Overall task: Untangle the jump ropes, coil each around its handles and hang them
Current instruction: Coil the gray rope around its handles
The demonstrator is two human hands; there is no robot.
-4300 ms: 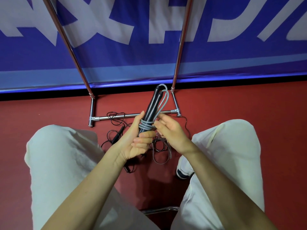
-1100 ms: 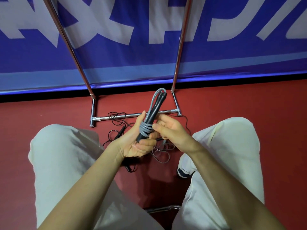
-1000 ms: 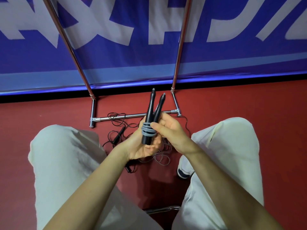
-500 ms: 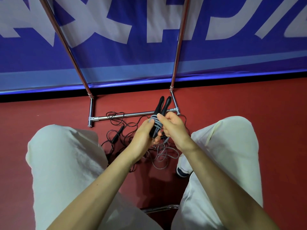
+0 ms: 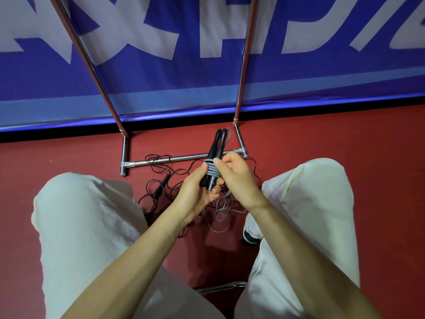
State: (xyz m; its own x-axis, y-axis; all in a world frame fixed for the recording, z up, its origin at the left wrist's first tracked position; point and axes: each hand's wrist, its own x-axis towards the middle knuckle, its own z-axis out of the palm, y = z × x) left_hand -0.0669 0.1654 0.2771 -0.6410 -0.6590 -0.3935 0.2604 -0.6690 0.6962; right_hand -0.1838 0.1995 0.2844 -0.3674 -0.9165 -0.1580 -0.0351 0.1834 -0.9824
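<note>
A red floor [image 5: 69, 155] is backed by a blue banner [image 5: 161, 72], with a chrome rack base [image 5: 170, 160] standing before it. On the floor, a black jump rope [image 5: 161, 187] is left tangled below the rack. The two black handles [image 5: 212, 166], bound with grey rope coils [image 5: 212, 172], are clasped in the left hand [image 5: 195, 189]. The coils are pinched by the right hand [image 5: 236, 176], loose grey rope [image 5: 220, 215] hanging beneath.

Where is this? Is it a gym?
Probably a sports hall or gym: a red floor, a big blue banner along the wall, and jump ropes tangled below a metal rack.
</note>
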